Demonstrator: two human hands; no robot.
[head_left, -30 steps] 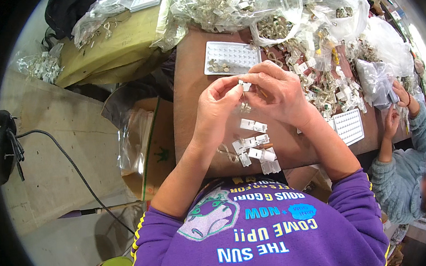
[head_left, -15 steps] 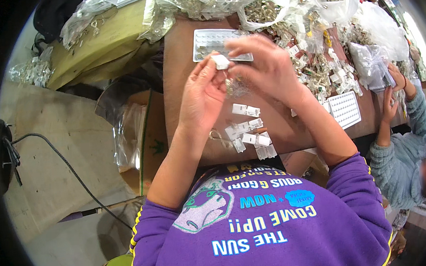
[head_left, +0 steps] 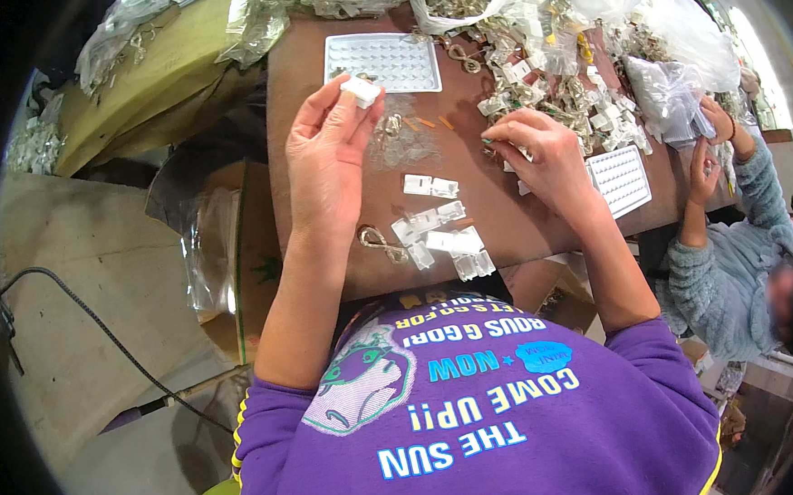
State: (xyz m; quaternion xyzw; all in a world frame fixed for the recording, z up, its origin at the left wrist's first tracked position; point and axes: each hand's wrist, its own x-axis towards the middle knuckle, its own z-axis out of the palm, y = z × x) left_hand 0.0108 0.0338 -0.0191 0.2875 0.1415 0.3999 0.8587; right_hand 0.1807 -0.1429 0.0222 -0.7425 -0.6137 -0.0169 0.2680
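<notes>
A small white plastic case is pinched in the fingertips of my left hand, raised beside the near left corner of a white tray with rows of pockets. My right hand is apart from it, over the table by the heaped pieces. Its fingers are closed, and a tiny green bit shows at their tips; its kind is too small to tell. Between my forearms lie several white hinged cases. A looped beige cord rests to their left.
Clear film and thin orange strips lie beyond the cases. A heap of small bagged pieces covers the right side, near a second white tray. At the far right a co-worker's hands hold a clear bag.
My hands have moved apart. The left, with the white case, went left; the right dropped down and right toward the heap. The view has shifted slightly too.
</notes>
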